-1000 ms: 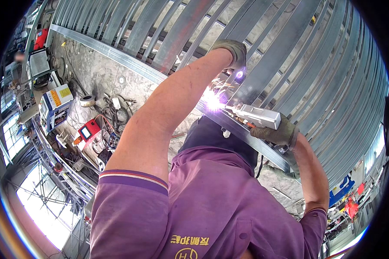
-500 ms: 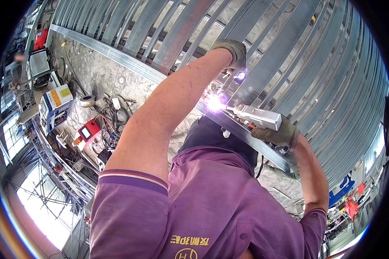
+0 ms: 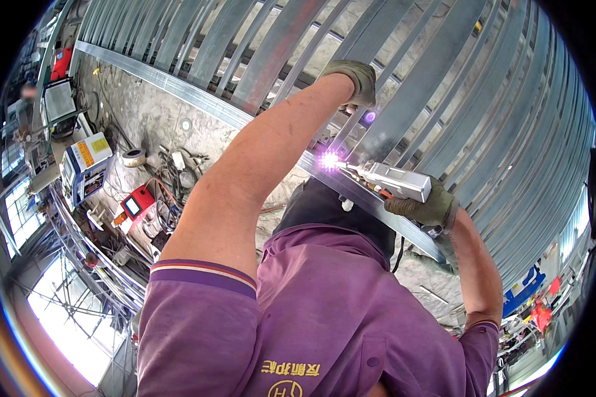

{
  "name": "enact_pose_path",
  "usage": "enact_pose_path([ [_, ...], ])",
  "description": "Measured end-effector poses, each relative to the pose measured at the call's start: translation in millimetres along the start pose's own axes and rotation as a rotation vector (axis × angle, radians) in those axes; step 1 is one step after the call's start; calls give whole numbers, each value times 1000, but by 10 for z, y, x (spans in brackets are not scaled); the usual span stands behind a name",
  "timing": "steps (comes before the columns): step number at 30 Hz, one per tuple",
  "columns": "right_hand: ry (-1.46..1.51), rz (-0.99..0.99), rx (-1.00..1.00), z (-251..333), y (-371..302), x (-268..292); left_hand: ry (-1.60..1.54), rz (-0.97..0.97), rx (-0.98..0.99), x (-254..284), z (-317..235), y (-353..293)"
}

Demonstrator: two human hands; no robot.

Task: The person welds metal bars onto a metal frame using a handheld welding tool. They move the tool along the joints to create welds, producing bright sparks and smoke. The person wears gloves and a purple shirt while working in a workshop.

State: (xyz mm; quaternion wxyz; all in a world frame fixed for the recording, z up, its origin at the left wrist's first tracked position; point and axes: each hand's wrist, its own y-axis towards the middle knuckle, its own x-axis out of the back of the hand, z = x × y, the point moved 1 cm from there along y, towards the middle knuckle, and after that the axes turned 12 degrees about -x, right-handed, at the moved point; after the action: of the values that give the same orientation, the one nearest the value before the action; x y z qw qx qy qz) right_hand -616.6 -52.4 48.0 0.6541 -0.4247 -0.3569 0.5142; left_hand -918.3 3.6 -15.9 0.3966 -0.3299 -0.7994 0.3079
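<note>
My right hand (image 3: 425, 209), in a dark olive glove, grips a handheld welding torch (image 3: 396, 180) with a silver boxy body. The torch's thin nozzle points left, and a bright violet-white weld spot (image 3: 329, 159) glows at its tip. That spot lies at the long galvanized steel rail (image 3: 377, 210), where the slat ends meet it. Farther off, my gloved left hand (image 3: 354, 79) is closed over a narrow metal bar (image 3: 341, 134) beside a wider slat (image 3: 404, 92). Its fingertips curl down and are partly hidden.
Many grey metal slats fan out across the far and right side, with gaps between. At left on the concrete floor are a white-and-blue machine (image 3: 86, 163), a red box with a screen (image 3: 136, 202), a tape roll (image 3: 134, 157) and tangled cables (image 3: 187, 162).
The weld glare has shrunk and its sparks have faded. Both hands and the torch stay in nearly the same place.
</note>
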Motion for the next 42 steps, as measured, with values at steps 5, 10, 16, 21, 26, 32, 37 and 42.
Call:
enact_pose_path([
  [5, 185, -67, 4, -17, -270, -9, 9, 1, -27, -29, 83, 68],
  [10, 220, -174, 150, -57, -431, -28, -36, 27, 10, -42, 105, 110],
  [16, 207, -229, 208, -153, -361, -276, 113, -36, -73, -91, 94, 92],
  [21, 99, -310, 317, -273, -272, -347, 117, -184, -58, 46, 195, -52],
  [26, 138, -254, 243, -246, -278, -372, 339, -302, 51, 363, 562, -351],
  [32, 196, -291, 229, -243, -262, -368, 366, -73, 76, 237, 717, -380],
  [37, 260, -250, 165, -200, -279, -285, 357, -65, 54, 173, 840, -222],
  [42, 268, -204, 152, -80, -299, -161, 353, -125, 56, 168, 771, -352],
])
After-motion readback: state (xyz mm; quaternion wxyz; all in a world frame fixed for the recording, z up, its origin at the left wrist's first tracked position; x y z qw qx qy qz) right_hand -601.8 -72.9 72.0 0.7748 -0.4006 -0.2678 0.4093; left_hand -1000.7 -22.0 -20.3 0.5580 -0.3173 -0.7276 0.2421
